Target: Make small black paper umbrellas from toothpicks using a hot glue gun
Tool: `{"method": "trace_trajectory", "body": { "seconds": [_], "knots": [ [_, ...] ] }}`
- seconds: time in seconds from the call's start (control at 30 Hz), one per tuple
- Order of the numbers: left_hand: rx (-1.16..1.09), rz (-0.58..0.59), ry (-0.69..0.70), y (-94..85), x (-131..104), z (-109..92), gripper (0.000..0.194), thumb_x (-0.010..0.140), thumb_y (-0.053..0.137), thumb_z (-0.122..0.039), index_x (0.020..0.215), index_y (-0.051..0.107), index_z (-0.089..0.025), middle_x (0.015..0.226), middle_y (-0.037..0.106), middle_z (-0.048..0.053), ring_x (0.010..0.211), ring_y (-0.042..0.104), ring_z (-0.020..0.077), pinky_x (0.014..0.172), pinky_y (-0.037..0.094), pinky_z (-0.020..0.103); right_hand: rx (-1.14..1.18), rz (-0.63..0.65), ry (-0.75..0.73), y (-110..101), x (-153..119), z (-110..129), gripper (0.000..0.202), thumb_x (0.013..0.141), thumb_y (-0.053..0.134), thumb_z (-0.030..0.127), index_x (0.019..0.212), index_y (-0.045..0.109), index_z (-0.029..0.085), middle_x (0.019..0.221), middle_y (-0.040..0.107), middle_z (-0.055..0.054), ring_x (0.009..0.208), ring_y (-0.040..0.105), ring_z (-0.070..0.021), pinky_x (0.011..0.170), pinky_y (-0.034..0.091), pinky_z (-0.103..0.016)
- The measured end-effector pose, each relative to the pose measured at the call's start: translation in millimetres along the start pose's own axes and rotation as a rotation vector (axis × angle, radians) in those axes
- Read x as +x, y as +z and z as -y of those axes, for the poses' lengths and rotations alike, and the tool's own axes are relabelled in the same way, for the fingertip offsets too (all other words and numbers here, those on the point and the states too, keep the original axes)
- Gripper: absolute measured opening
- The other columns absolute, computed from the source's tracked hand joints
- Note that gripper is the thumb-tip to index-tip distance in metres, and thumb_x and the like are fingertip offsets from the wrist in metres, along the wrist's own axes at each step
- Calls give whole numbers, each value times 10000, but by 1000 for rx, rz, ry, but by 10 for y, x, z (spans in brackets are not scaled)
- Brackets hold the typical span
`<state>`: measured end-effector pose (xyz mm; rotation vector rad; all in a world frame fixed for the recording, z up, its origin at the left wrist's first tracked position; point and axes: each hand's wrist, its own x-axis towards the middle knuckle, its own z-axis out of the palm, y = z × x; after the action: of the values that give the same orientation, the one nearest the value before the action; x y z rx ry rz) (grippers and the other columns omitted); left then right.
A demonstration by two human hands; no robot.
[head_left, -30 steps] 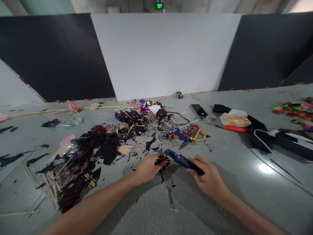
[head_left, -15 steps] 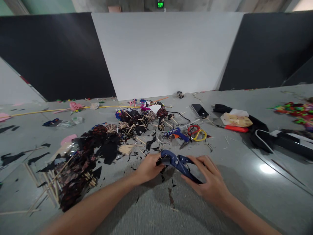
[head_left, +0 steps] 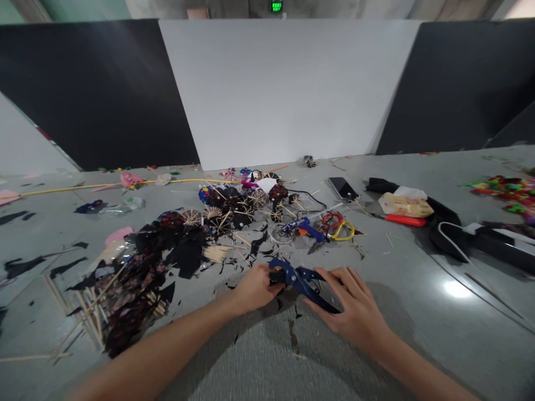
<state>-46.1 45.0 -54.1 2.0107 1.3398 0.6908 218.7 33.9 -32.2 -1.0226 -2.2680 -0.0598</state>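
Note:
My right hand (head_left: 351, 298) grips the handles of a pair of dark blue hand shears (head_left: 303, 283), fingers on the upper handle and thumb side along the lower one. My left hand (head_left: 257, 287) is closed on a small black piece (head_left: 276, 276) right at the shears' jaws. How far the jaws have closed on that piece is hard to make out. Small black scraps lie on the floor below both hands. Just beyond them are a blue glue gun (head_left: 309, 227) and scissors with red and yellow handles (head_left: 343, 229).
To the left spreads a pile of dark crumpled material (head_left: 134, 284) with wooden sticks (head_left: 90, 312). Stick-spoked pieces (head_left: 213, 213) cluster ahead. A phone (head_left: 343, 187), a tissue pack (head_left: 405, 205) and a red-orange tool handle (head_left: 405, 220) lie to the right. A white panel (head_left: 288, 94) stands behind.
The shears have shifted slightly left and their handles sit closer together. My right hand has moved a little left with them; my left hand stays nearly in place.

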Motion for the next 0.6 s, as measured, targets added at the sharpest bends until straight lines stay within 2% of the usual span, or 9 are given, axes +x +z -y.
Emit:
{"method": "trace_trajectory", "body": {
  "seconds": [0.1, 0.23, 0.43, 0.6],
  "knots": [
    [36, 2, -5, -3, 9, -10, 125, 875, 621, -136, 827, 718, -197, 838, 755, 48, 808, 691, 210, 752, 479, 284, -6, -2, 1, 5, 0, -13, 512, 923, 742, 447, 1394, 641, 271, 1043, 699, -94, 979, 669, -291, 912, 564, -481],
    [-7, -59, -39, 3, 19, -2, 139, 885, 599, -134, 781, 678, -182, 778, 719, 28, 734, 644, 175, 689, 432, 256, -18, 4, 14, 23, -12, -54, 493, 936, 732, 453, 1385, 631, 278, 1040, 697, -86, 991, 669, -291, 933, 555, -486],
    [-125, -95, -61, -27, 27, -37, 92, 865, 610, -130, 864, 688, -178, 845, 740, 26, 773, 645, 175, 725, 451, 250, -23, 22, 1, 26, -30, -92, 487, 938, 739, 427, 1375, 610, 252, 1058, 686, -91, 997, 662, -287, 939, 544, -484],
    [-212, -127, -10, -69, 15, -97, 120, 869, 586, -136, 934, 681, -170, 855, 707, 27, 770, 612, 166, 717, 452, 247, -23, 29, 22, 12, -35, -113, 485, 939, 731, 436, 1379, 612, 270, 1042, 682, -83, 999, 660, -290, 929, 551, -488]
  ]
}}
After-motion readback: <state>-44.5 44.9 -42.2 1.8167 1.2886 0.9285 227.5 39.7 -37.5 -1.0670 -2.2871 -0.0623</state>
